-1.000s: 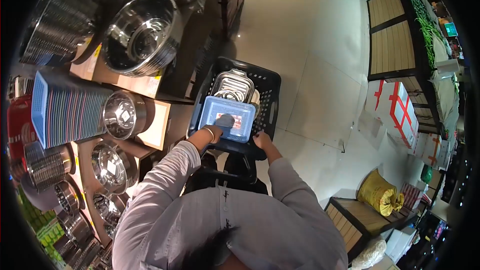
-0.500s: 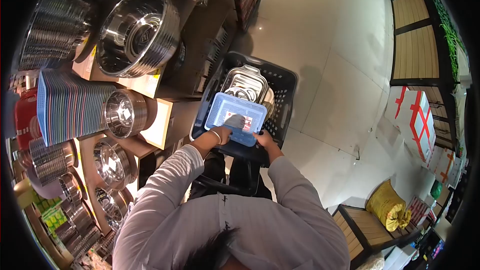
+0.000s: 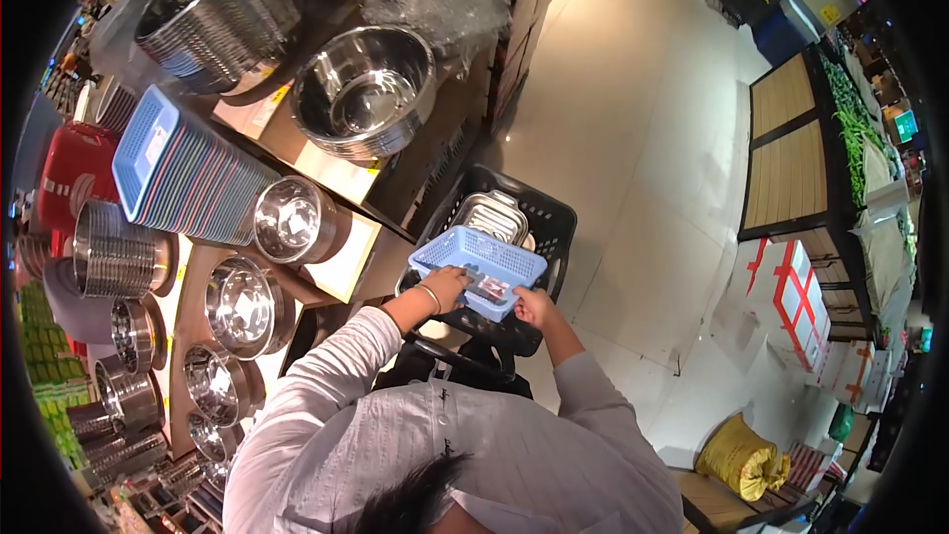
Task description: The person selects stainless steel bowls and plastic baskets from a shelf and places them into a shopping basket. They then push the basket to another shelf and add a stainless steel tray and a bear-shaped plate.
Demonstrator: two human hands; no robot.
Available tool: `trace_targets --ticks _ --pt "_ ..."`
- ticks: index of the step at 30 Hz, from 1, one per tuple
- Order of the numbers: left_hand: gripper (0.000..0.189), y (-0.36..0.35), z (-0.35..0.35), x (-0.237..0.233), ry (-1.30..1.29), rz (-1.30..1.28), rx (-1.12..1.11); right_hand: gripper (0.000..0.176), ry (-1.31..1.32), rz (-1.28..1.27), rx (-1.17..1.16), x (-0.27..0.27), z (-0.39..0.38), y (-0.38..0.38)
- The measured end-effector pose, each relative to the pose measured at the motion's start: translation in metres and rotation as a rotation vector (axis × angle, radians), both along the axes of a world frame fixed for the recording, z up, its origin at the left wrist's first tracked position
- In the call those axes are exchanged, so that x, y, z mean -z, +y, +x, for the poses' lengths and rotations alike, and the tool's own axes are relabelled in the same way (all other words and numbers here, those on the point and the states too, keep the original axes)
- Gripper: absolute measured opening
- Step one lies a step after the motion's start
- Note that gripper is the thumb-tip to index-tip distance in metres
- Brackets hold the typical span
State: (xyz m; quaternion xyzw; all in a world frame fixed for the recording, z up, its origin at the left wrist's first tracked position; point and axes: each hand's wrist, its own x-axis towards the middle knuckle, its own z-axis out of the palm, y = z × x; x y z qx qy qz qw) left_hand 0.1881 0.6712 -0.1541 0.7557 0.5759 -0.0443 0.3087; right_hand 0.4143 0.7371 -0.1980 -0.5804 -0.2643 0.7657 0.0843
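A light blue plastic basket [image 3: 506, 255] with perforated walls tilts above the black shopping basket [image 3: 560, 227]. My left hand [image 3: 447, 289], with a bracelet at the wrist, grips its near left rim, the fingers reaching over to the inside. At the near right corner, my right hand [image 3: 535, 308] is closed on the rim. A label with red print [image 3: 493, 287] shows on the blue basket's floor. Behind it, stacked metal trays [image 3: 496, 215] lie in the shopping basket, partly hidden by the blue one.
Shelves on the left hold a stack of coloured baskets [image 3: 198, 178], a large steel basin [image 3: 364, 94] and smaller steel bowls [image 3: 240, 307]. Tiled floor [image 3: 633, 168] runs along the right. Beyond stand white boxes with red tape [image 3: 796, 302] and a yellow sack [image 3: 743, 457].
The blue basket has tilted, showing more of its far wall. My left hand has shifted its fingers further over the rim. The camera view has turned, bringing more shelf into sight.
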Motion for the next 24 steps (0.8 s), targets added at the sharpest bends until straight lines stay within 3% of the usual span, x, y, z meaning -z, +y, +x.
trace_targets --ticks 2,5,8,9,10,12,13,15,18,21,24 --pt "0.041 -0.007 0.001 -0.017 0.023 0.118 0.031 0.015 0.240 -0.196 0.110 -0.013 0.016 -0.008" --pt "0.032 -0.010 0.000 -0.035 -0.065 0.169 0.055 0.018 0.117 -0.104 0.078 -0.055 0.023 -0.015" --pt "0.026 -0.016 -0.004 -0.065 -0.113 0.231 0.103 0.024 0.208 -0.071 0.021 -0.070 0.041 -0.019" --pt "0.025 -0.017 -0.008 -0.076 -0.155 0.267 0.123 0.035 0.120 -0.029 -0.060 -0.104 0.032 -0.020" --pt "0.024 -0.020 -0.012 -0.089 -0.196 0.302 0.142 0.035 0.119 -0.015 -0.076 -0.134 0.023 -0.020" --pt "0.025 -0.030 -0.033 -0.135 -0.202 0.409 0.148 0.051 -0.057 0.341 -0.060 -0.175 0.000 -0.018" --pt "0.025 -0.035 -0.041 -0.151 -0.170 0.432 0.163 0.059 -0.049 0.420 -0.100 -0.170 -0.004 -0.011" --pt "0.024 -0.045 -0.051 -0.166 -0.129 0.493 0.173 0.055 -0.004 0.452 -0.085 -0.165 -0.010 0.000" --pt "0.021 -0.066 -0.077 -0.206 -0.168 0.626 0.090 0.047 0.060 0.507 -0.104 -0.200 -0.041 0.006" --pt "0.021 -0.094 -0.109 -0.259 -0.098 0.704 -0.028 0.033 0.329 0.500 -0.084 -0.246 -0.084 0.006" --pt "0.019 -0.125 -0.141 -0.306 -0.048 0.837 -0.172 0.030 0.539 0.548 -0.164 -0.288 -0.135 -0.002"
